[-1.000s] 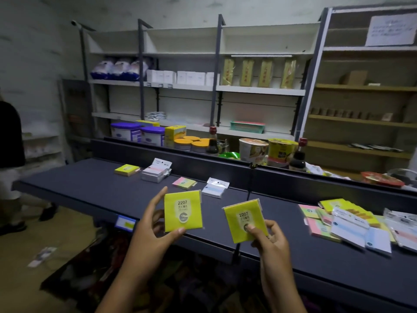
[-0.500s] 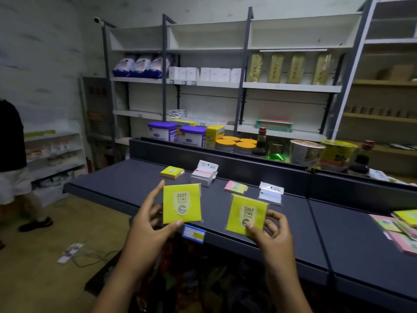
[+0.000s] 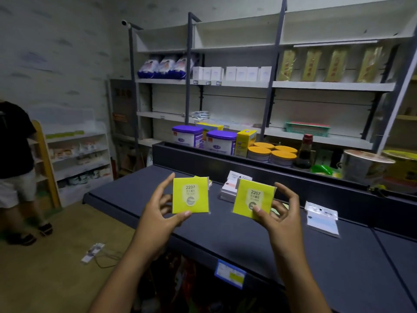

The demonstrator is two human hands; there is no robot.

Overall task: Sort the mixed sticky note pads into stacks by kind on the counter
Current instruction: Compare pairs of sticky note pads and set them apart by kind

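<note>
Left hand: left hand (image 3: 158,213) pinches a yellow pad (image 3: 190,195), thumb on its lower edge, fingers behind; pad upright, held above the counter (image 3: 225,233).
Right hand: right hand (image 3: 282,213) pinches a second yellow pad (image 3: 253,198), thumb on the lower face, fingers curled at its right edge; pad tilted slightly.
Pads in hand: square, flat, clear-wrapped and glossy; each has a pale round label printed 2207. Same kind, by my reading.
Step in hand: both pads up in the air, not yet set down; judged as carrying a matched pair to their stack.
Destination: yellow stack (image 3: 208,180) on the counter, mostly hidden behind the left-hand pad; only a corner shows.
Next move: likely lower both pads flat onto that stack, edges squared; slick wrap may let them slide.
Other stacks: white pads (image 3: 230,190) piled just beside, partly behind the right-hand pad; clear-bagged pale pad (image 3: 322,220) lies well apart to the right.
Counter: dark, matte, flat, with a raised back wall.
Beyond: tubs with purple lids (image 3: 204,137) on shelving behind.
</note>
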